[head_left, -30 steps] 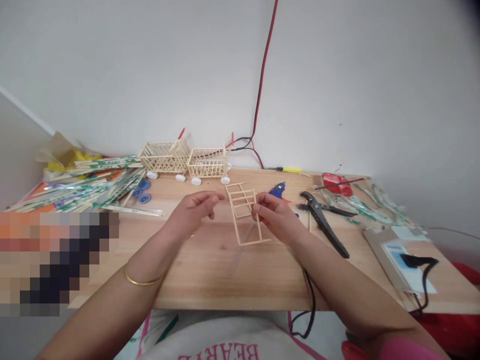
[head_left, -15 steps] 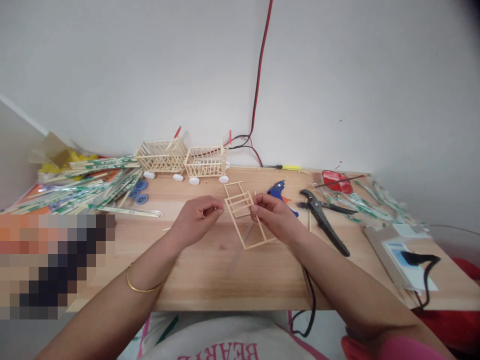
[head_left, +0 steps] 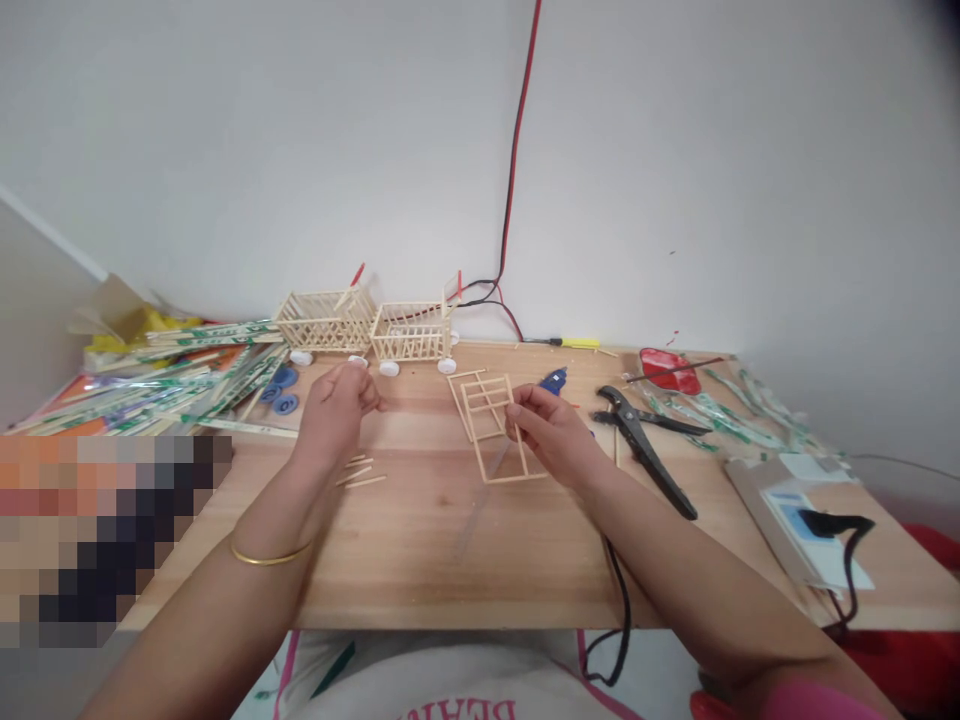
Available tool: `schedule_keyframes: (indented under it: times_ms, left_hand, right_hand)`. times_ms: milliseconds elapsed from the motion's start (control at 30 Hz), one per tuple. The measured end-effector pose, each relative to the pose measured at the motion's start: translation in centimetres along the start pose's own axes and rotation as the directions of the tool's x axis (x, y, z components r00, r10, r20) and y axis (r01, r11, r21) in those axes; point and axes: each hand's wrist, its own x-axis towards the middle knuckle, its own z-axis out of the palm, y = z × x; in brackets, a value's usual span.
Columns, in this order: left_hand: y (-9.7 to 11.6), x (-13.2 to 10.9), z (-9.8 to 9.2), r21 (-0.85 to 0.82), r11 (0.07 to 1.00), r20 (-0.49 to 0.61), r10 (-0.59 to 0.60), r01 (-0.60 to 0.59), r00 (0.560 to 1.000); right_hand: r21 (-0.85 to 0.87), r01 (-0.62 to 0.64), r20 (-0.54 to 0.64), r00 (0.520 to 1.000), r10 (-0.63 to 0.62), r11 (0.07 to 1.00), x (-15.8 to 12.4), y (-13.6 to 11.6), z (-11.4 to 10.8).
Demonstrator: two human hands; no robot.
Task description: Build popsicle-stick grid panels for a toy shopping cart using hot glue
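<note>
My right hand [head_left: 551, 425] pinches the right side of a small stick frame [head_left: 478, 445], a rectangle of thin wooden sticks with cross-bars near its top. A second stick frame [head_left: 459, 400] lies behind it on the table. My left hand [head_left: 334, 415] is away to the left, above the table, its fingers curled together and pointing down; whatever is between them is hidden. Several short cut sticks [head_left: 364, 480] lie just in front of that hand. Beyond it stand two little stick carts [head_left: 412, 335] with white wheels and red handles.
Wrapped sticks [head_left: 225, 375] are heaped at the left, by blue wheels [head_left: 283, 404]. A blue glue gun [head_left: 555, 380], partly behind my right hand, black cutting pliers [head_left: 641, 450], a yellow-handled tool [head_left: 577, 343] and a white box [head_left: 795, 520] with a black cord lie to the right.
My left hand has moved left from the stick frame, and short sticks now show on the table near it. The frame in my right hand has turned a little more upright.
</note>
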Motion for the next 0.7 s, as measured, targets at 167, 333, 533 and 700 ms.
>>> schedule_keyframes:
  times_ms: [167,333,533,700]
  left_hand:
    - [-0.1,-0.2,0.6,-0.287,0.95,0.145,-0.084,0.124,0.986]
    - [-0.3,-0.5,0.6,-0.428,0.867,0.189,-0.191,0.256,0.963]
    - [-1.0,-1.2,0.7,-0.425,0.853,0.297,-0.186,0.304,0.937]
    - [-1.3,-2.3,1.6,-0.376,0.843,0.427,-0.212,0.386,0.879]
  right_hand:
    - [-0.272,0.222,0.024,0.974,-0.223,0.936,-0.9,0.2,1.9]
    - [-0.638,0.635,0.452,0.767,-0.455,0.437,-1.7,0.9,4.3]
    - [-0.616,0.719,0.606,0.694,-0.388,0.324,-1.5,1.4,4.5]
    - [-0.568,0.617,0.423,0.787,-0.45,0.544,-1.7,0.5,3.7]
